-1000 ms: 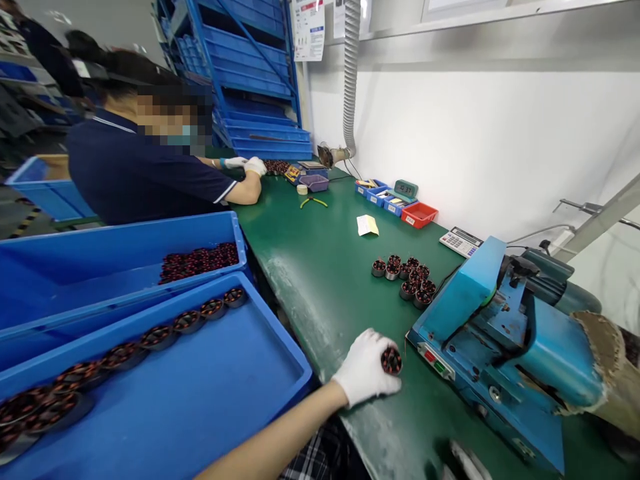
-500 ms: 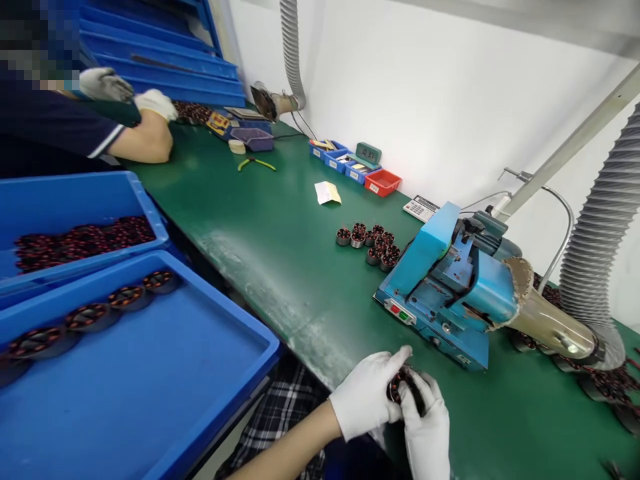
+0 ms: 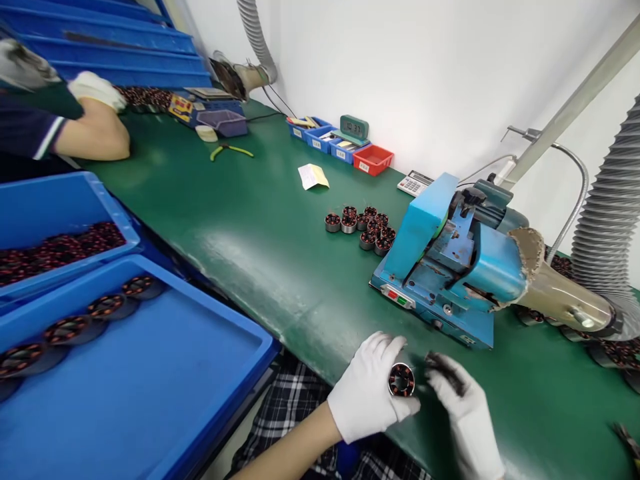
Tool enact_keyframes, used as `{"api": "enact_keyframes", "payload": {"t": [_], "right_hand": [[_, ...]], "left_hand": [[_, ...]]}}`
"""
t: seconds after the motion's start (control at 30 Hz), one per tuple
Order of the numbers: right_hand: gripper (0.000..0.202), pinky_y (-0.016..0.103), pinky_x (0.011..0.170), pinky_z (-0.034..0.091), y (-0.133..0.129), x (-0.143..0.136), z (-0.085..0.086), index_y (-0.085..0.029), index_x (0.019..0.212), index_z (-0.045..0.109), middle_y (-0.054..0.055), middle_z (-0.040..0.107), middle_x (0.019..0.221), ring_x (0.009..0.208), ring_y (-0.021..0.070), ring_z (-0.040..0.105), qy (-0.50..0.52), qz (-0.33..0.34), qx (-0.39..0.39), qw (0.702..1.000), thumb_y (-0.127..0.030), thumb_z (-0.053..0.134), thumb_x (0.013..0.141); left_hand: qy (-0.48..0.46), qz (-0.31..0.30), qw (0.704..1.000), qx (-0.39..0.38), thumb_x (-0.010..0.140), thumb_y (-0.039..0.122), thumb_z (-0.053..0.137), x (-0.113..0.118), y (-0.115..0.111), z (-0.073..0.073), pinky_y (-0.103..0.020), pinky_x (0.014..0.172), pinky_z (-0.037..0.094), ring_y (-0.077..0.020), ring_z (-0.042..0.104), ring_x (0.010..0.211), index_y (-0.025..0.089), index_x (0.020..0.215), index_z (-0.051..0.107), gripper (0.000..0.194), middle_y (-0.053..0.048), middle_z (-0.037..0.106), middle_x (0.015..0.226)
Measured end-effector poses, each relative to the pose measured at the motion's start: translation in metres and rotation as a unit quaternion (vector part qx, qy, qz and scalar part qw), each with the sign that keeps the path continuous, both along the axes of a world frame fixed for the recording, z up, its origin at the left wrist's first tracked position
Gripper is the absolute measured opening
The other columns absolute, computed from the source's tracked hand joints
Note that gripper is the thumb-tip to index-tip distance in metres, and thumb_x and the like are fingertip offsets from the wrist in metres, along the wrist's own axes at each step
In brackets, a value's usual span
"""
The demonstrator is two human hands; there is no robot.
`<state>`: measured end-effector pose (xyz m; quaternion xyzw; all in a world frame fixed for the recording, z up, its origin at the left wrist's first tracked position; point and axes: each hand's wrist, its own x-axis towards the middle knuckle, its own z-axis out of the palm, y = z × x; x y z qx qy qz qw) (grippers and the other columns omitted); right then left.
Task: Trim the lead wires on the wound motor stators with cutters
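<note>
My left hand [image 3: 367,390], in a white glove, grips a motor stator [image 3: 401,380], a short metal ring with copper windings inside. Its open face is turned up toward me, above the front edge of the green bench. To the right of it is my right hand [image 3: 463,400], also gloved, apart from the stator. Motion smears its fingers, and they look dark near the tips; whether they hold anything is unclear. A blue bench machine [image 3: 440,267] with red and green buttons stands just beyond both hands. A group of similar stators [image 3: 367,230] sits on the bench left of the machine.
At left, a blue tray [image 3: 200,293] holds a row of stators, beside a blue bin [image 3: 107,193] of wound parts. Small parts boxes [image 3: 373,160], a clock [image 3: 354,127] and a calculator [image 3: 415,183] line the wall. Pliers [image 3: 627,440] lie at right. A co-worker's arm [image 3: 93,137] rests far left.
My right hand has come off the stator and moved right. My left hand keeps the stator, its face now turned upward. The view has shifted to the right.
</note>
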<state>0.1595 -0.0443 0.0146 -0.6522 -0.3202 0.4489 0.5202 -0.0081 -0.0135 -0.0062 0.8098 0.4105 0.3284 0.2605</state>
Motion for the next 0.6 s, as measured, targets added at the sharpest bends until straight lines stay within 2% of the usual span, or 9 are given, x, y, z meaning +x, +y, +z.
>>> {"api": "enact_keyframes", "payload": {"t": [0.03,0.1,0.2,0.3,0.37,0.47,0.53,0.6], "right_hand": [[0.033,0.032,0.066,0.055,0.0,-0.005,-0.001,-0.018,0.083,0.07,0.007,0.07,0.083,0.074,0.0225,0.065,-0.047,0.059,-0.002,0.997,-0.029,0.078,0.053],[0.025,0.033,0.069,0.054,0.001,-0.017,-0.002,-0.02,0.08,0.07,0.007,0.069,0.084,0.076,0.0233,0.065,-0.148,0.12,0.035,0.981,-0.027,0.072,0.056],[0.02,0.032,0.071,0.053,0.001,-0.03,-0.003,-0.023,0.084,0.07,0.007,0.065,0.088,0.077,0.0214,0.063,-0.292,0.16,0.063,0.941,-0.025,0.062,0.066],[0.018,0.032,0.063,0.051,-0.001,-0.032,-0.006,-0.023,0.079,0.07,0.007,0.063,0.083,0.067,0.0196,0.06,-0.358,0.15,0.058,0.92,-0.028,0.054,0.074],[0.019,0.031,0.062,0.049,-0.002,-0.028,-0.01,-0.022,0.073,0.07,0.006,0.063,0.077,0.065,0.0191,0.058,-0.315,0.111,0.054,0.941,-0.032,0.054,0.076],[0.021,0.03,0.059,0.049,-0.002,-0.016,-0.014,-0.019,0.07,0.068,0.004,0.063,0.067,0.062,0.0181,0.058,-0.114,0.009,0.039,0.993,-0.04,0.065,0.071],[0.026,0.028,0.054,0.048,-0.002,-0.004,-0.012,-0.018,0.071,0.067,0.002,0.063,0.064,0.056,0.0151,0.056,0.031,-0.105,0.056,0.992,-0.043,0.071,0.066],[0.026,0.026,0.054,0.049,-0.001,0.006,-0.007,-0.019,0.073,0.066,0.001,0.064,0.067,0.055,0.0122,0.056,0.112,-0.195,0.087,0.971,-0.042,0.073,0.063]], "left_hand": [[-0.001,-0.023,1.0,-0.006,0.065,0.034,0.065,-0.003,0.0,0.001,-0.052,0.098,0.036,-0.0317,0.045,0.112,0.017,0.125,0.031,0.071,-0.013,0.05,0.115],[0.003,-0.086,0.996,-0.014,0.069,0.027,0.06,-0.007,0.001,0.004,-0.051,0.102,0.033,-0.0293,0.045,0.114,0.018,0.13,0.024,0.071,-0.013,0.048,0.12],[0.022,-0.165,0.986,-0.022,0.068,0.016,0.055,-0.008,0.005,0.006,-0.049,0.103,0.032,-0.0271,0.046,0.113,0.02,0.136,0.017,0.078,-0.012,0.047,0.123],[0.036,-0.192,0.98,-0.023,0.069,0.015,0.056,-0.005,0.007,0.004,-0.048,0.101,0.034,-0.0268,0.047,0.11,0.024,0.137,0.018,0.078,-0.01,0.049,0.119],[0.024,-0.178,0.984,-0.025,0.071,0.018,0.057,-0.002,0.008,0.001,-0.048,0.099,0.035,-0.0272,0.048,0.109,0.023,0.138,0.012,0.08,-0.011,0.049,0.119],[0.011,-0.128,0.99,-0.052,0.07,0.027,0.064,0.003,0.006,-0.002,-0.048,0.092,0.041,-0.0293,0.051,0.104,0.02,0.138,0.009,0.088,-0.012,0.052,0.113],[0.02,-0.099,0.993,-0.065,0.065,0.033,0.071,0.006,0.005,-0.001,-0.048,0.088,0.043,-0.0301,0.052,0.099,0.018,0.135,0.017,0.089,-0.011,0.054,0.106],[0.022,-0.076,0.995,-0.062,0.06,0.039,0.075,0.007,0.005,0.001,-0.048,0.088,0.043,-0.0304,0.053,0.097,0.017,0.131,0.025,0.09,-0.011,0.054,0.102]]}}
